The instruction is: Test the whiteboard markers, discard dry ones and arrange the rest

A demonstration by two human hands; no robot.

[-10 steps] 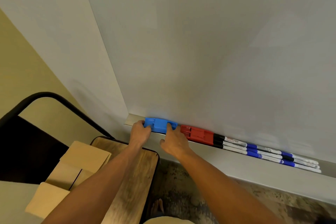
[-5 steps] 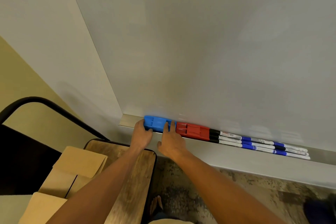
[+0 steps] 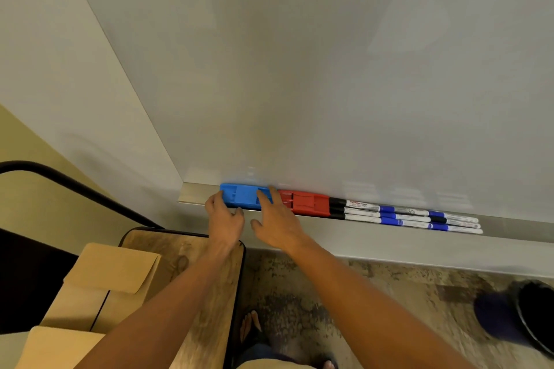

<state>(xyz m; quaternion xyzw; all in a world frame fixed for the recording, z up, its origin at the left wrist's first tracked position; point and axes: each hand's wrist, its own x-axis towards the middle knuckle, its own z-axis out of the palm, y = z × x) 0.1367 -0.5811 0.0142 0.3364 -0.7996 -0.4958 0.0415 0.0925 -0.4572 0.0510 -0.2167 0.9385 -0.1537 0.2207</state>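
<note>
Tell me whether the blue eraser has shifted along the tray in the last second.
Yes, slightly right: the blue eraser sits farther from the tray's left end, nearer the red eraser.

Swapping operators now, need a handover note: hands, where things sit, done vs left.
Left hand: fingers at the left end of the blue eraser, thumb at its front edge; no clear grip.
Right hand: open, fingers straight, lying on the blue eraser's right end.
Tray: blue eraser at its left end, red eraser right of it, then the markers, capped, lying in rows along the tray.
Dark bin on the floor at right.
Done: markers look arranged; the pictures do not show whether they were tested.
Left: probably just squaring the erasers against the row.
</note>
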